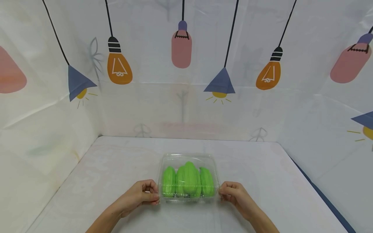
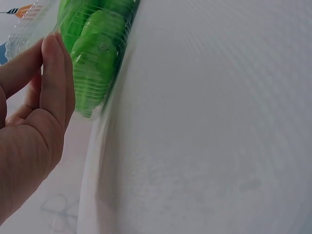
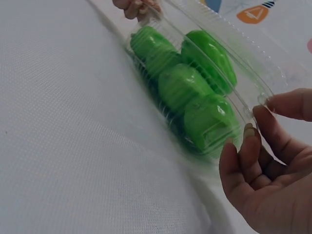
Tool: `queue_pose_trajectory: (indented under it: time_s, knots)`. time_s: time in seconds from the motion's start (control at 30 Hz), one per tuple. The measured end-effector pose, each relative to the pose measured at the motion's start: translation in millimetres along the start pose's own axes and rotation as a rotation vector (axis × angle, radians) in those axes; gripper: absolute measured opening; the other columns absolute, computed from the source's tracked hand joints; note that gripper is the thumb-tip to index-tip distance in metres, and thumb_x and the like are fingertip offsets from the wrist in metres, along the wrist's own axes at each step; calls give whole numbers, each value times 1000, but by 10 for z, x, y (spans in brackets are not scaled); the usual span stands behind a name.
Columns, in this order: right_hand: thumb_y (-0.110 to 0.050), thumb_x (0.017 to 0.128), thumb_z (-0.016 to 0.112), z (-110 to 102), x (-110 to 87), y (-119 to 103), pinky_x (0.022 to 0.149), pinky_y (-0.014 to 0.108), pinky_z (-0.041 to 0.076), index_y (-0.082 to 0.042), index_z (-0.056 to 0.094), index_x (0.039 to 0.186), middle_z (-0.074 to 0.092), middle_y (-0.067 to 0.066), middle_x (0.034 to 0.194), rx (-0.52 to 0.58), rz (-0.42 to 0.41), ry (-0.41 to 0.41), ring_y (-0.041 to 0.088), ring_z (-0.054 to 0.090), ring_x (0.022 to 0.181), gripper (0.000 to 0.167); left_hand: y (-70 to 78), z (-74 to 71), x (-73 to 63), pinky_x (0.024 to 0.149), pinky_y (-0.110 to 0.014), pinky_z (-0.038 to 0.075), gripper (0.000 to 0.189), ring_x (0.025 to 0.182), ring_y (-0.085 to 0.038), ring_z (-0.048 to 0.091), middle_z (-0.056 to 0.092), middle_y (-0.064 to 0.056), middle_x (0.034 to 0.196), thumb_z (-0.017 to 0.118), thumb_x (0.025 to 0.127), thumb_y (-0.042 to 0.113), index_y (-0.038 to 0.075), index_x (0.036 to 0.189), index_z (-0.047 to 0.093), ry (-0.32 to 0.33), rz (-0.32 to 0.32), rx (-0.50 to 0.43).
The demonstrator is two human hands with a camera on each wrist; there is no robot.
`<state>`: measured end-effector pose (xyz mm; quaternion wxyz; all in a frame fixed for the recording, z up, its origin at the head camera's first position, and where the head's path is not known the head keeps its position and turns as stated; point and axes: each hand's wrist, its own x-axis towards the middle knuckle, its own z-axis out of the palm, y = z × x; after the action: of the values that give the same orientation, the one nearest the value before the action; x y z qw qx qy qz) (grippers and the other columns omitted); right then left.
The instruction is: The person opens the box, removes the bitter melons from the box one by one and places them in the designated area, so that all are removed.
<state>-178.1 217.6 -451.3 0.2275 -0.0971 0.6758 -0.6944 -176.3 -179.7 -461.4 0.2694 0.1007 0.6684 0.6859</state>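
Note:
A clear plastic clamshell box stands on the white table, its lid over several bright green, ridged, elongated fruits or vegetables whose exact kind I cannot tell. My left hand pinches the box's left side near the front corner, thumb against fingers. On the opposite side, my right hand pinches the rim at the front right corner. Up close in the right wrist view, thumb and forefinger hold the rim, while the other fingers curl beside the box wall. The left wrist view shows the left fingertips at the ribbed edge.
The white tabletop spreads around the box. Behind it and at both sides hang pale cloth walls printed with lamps and bulbs. A dark blue strip runs along the table's right edge.

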Motion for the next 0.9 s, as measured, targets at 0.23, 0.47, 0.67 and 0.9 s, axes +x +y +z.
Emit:
queue_pose_trajectory:
  time_s: [0.23, 0.47, 0.67, 0.9]
  knots:
    - [-17, 96, 58, 29, -5, -26, 77, 27, 49, -14, 59, 77, 49, -8, 71, -43, -9, 39, 8, 50, 73, 19, 1, 13, -13, 78, -29, 61, 30, 85, -17, 69, 61, -4, 87, 73, 88, 8, -3, 107, 52, 3, 23, -1]
    - [-16, 95, 59, 59, -12, -58, 78, 30, 51, -12, 59, 78, 51, -6, 73, -95, 0, 118, 10, 51, 74, 17, -4, 11, -8, 76, -28, 61, 30, 83, -17, 69, 62, -4, 86, 72, 89, 6, -4, 109, 51, -1, 35, -8]
    - [-17, 95, 60, 89, -30, -72, 77, 31, 50, -10, 60, 81, 56, -3, 78, -113, 6, 172, 12, 52, 75, 16, 0, 15, -7, 74, -28, 61, 33, 82, -18, 70, 61, -3, 84, 72, 88, 6, -5, 110, 49, -12, 43, 0]
    - [-20, 94, 62, 103, -32, -63, 74, 32, 49, -7, 59, 81, 55, -2, 75, -120, -17, 218, 12, 52, 73, 18, 15, 10, 10, 74, -31, 61, 51, 82, -20, 71, 60, -2, 84, 72, 88, 7, -6, 124, 39, -9, 41, -4]
